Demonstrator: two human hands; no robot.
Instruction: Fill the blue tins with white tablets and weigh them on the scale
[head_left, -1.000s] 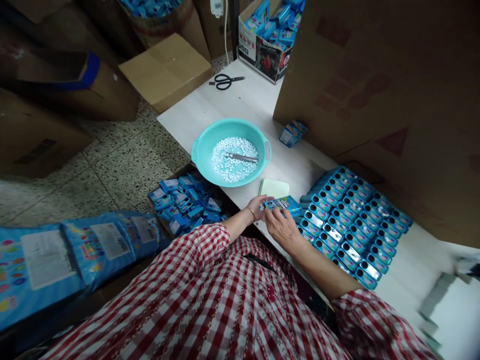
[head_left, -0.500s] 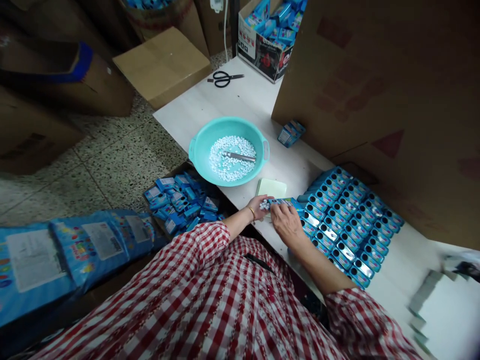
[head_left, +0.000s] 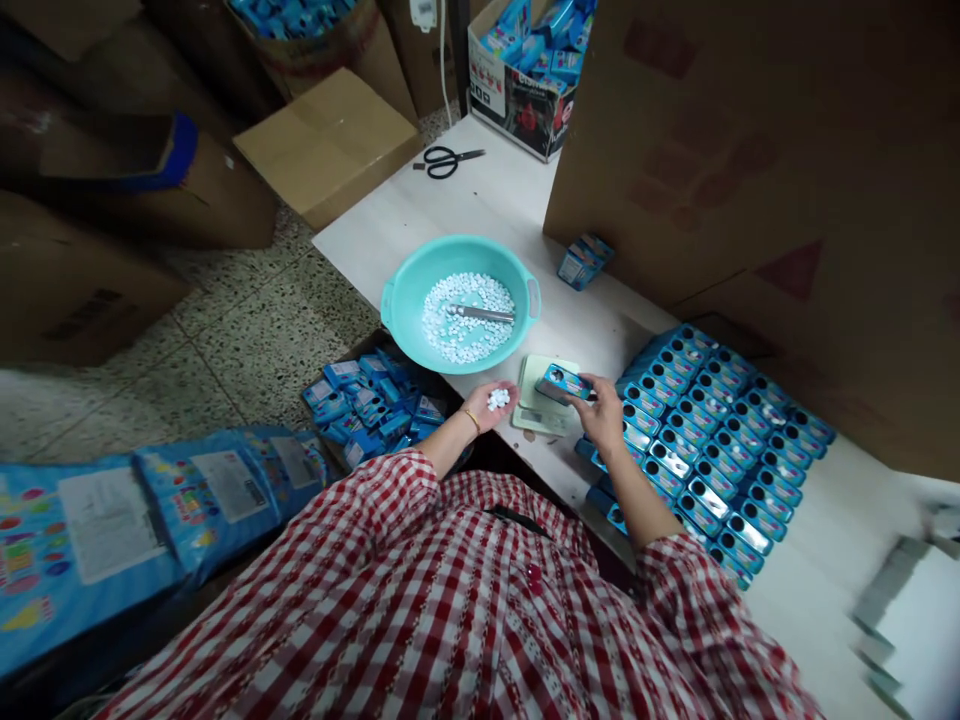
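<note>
My left hand (head_left: pixel 480 408) is turned palm up beside the scale, cupping a small heap of white pellets (head_left: pixel 498 399). In my right hand (head_left: pixel 602 412) is a small blue box (head_left: pixel 564 381) with a round dark opening on top, gripped at its right end. That box is over the pale green kitchen scale (head_left: pixel 531 378); whether it rests on the platform I cannot tell. A turquoise basin (head_left: pixel 401 300) just behind my left hand holds more white pellets, with a metal tool (head_left: pixel 484 314) lying on them.
Rows of similar blue boxes (head_left: pixel 686 425) stand to the right. Below the table edge on the left is a pile of blue boxes (head_left: pixel 375 395). Scissors (head_left: pixel 442 162), a box-filled carton (head_left: pixel 517 110) and a lone blue box (head_left: pixel 585 262) sit farther back. A tall cardboard panel (head_left: pixel 750 180) bounds the right.
My hands have moved apart. The left drew back leftward with the pellets in its palm, while the right brought the blue box over the scale, which now shows more fully.
</note>
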